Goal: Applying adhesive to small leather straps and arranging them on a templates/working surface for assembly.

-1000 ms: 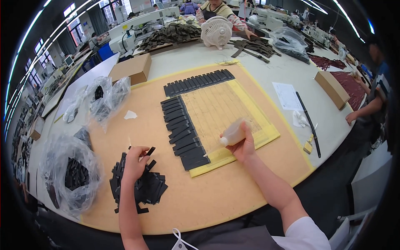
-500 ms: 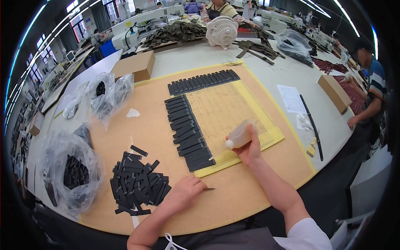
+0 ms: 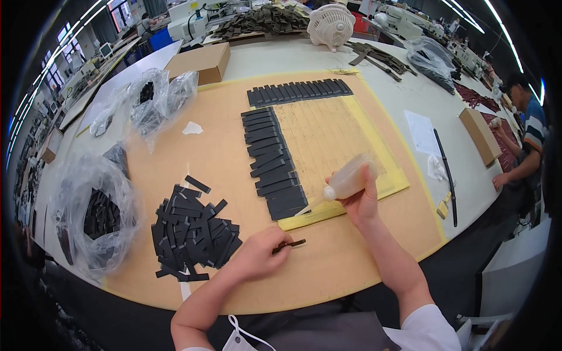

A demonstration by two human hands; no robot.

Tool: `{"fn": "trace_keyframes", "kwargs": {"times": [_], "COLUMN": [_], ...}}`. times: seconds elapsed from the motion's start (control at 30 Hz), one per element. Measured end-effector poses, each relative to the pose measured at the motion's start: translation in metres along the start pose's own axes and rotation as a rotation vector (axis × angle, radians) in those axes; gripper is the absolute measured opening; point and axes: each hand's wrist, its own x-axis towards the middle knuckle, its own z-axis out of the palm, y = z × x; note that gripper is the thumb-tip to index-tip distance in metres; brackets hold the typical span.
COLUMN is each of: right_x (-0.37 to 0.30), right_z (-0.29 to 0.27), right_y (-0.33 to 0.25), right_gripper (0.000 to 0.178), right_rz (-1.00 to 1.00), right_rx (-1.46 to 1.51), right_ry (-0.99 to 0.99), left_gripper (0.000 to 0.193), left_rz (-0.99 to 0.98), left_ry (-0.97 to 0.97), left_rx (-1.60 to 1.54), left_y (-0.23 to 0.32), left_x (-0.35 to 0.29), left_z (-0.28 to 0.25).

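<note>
My right hand is wrapped round a cloudy, translucent squeeze bottle. The bottle tilts down to the left, and its thin pale nozzle ends at the near end of a column of black strips. These strips lie side by side, overlapping, along the left edge of a yellow-bordered board. Just below the board, my left hand rests closed over the table with a slim dark piece between its fingers; its exact kind is unclear. Left of that hand lies a heap of loose black strips.
Clear plastic bags with black pieces stand at the left. A cardboard box and a white fan are farther back. Right of the board lie paper and a long black rod. Another person works at the far right.
My view has tilted downward. The left hand has turned, showing more of the slim dark piece. The bottle stays in my right hand with its nozzle by the nearest strips.
</note>
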Motion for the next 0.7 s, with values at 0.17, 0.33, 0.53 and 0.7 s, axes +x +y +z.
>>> {"fn": "trace_keyframes", "kwargs": {"times": [0.17,0.33,0.53,0.7], "right_x": [-0.010,-0.013,-0.017,-0.017], "right_z": [0.013,0.014,0.008,0.006], "right_y": [-0.008,-0.008,-0.005,-0.003], "right_gripper": [0.083,0.086,0.082,0.080], "right_rz": [-0.018,-0.049,-0.092,-0.106], "right_rx": [-0.088,-0.180,-0.221,-0.276], "right_ry": [0.041,0.011,0.025,0.019], "left_gripper": [0.011,0.011,0.013,0.014], "left_rz": [-0.406,-0.463,-0.498,-0.532], "left_ry": [-0.013,-0.017,0.013,0.024], "left_rx": [-0.532,-0.615,-0.667,-0.722], "left_y": [-0.025,-0.028,-0.026,-0.023], "left_x": [0.007,0.009,0.010,0.010], "left_z": [-0.008,-0.012,-0.010,-0.012]}}
